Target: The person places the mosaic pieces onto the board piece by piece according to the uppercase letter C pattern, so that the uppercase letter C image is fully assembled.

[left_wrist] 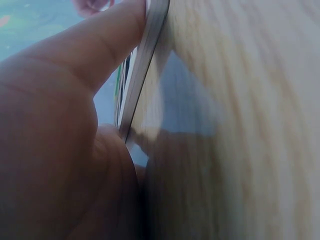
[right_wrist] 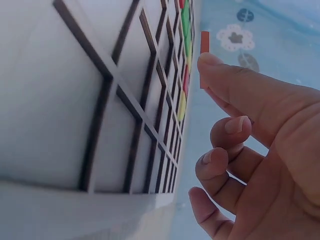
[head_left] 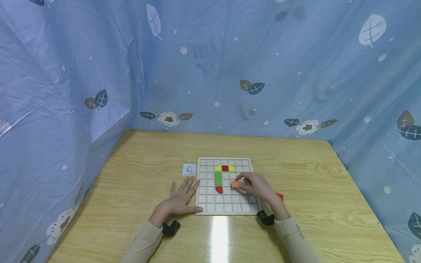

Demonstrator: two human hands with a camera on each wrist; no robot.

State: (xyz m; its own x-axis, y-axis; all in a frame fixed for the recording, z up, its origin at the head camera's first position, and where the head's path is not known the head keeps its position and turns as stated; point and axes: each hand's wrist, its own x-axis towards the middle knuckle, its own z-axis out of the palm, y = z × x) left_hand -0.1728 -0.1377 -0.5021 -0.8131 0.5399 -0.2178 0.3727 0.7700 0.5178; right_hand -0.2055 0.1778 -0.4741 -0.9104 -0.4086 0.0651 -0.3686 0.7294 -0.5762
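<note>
My right hand (head_left: 255, 183) pinches a small orange square tile (head_left: 234, 184) between thumb and fingertips, over the middle of a white grid board (head_left: 231, 209). In the right wrist view the tile (right_wrist: 205, 42) shows edge-on, with the other fingers loosely bent. Set in the board's cells are two yellow rounded tiles, a red square tile (head_left: 225, 168) between them, two green square tiles (head_left: 218, 178) and a red rounded tile (head_left: 219, 190). My left hand (head_left: 179, 202) lies with fingers spread at the board's left edge, its thumb touching the lower left corner.
A small card (head_left: 189, 170) with a coloured grid pattern lies left of the board, just beyond the left fingertips. Something red (head_left: 280, 196) lies on the wooden table (head_left: 315, 219), partly hidden by the right wrist. A blue leaf-patterned curtain (head_left: 210, 73) surrounds the table.
</note>
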